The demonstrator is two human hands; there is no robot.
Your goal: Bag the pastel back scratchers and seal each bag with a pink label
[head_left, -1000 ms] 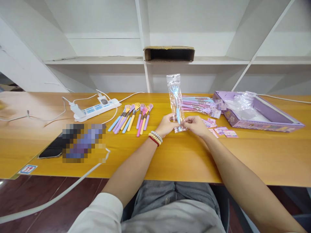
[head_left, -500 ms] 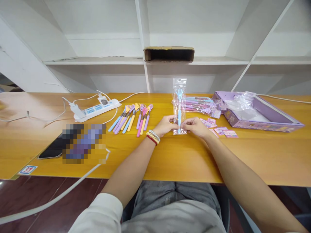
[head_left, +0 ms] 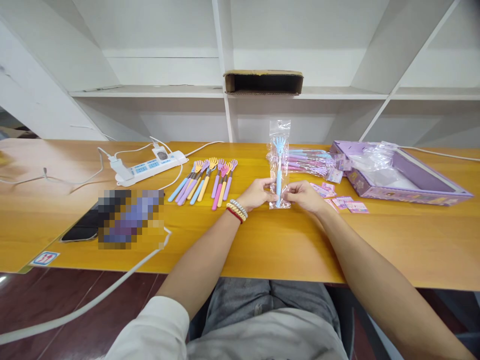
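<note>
A light blue back scratcher (head_left: pixel 278 172) stands upright inside a clear plastic bag (head_left: pixel 280 129), its claw end toward the top. My left hand (head_left: pixel 258 194) is closed on the lower left side of the bag, with the thumb at the handle. At the lower right edge of the same bag, the fingers of my right hand (head_left: pixel 303 196) pinch the plastic. Just behind lies a pile of bagged back scratchers (head_left: pixel 309 162). Several small printed cards (head_left: pixel 341 202) rest to the right of my right hand.
Several loose back scratchers (head_left: pixel 204 182) lie in a row at left. Beyond them are a white power strip (head_left: pixel 150 169) with cords and a dark phone (head_left: pixel 80 225) beside a blurred patch. A purple box (head_left: pixel 403 192) holding clear bags stands at right. A cardboard box (head_left: pixel 263 82) sits on the shelf.
The view has shifted slightly. Both hands stay at the lower part of the bag, and my right fingers have moved slightly away from the handle toward the bag's right edge.
</note>
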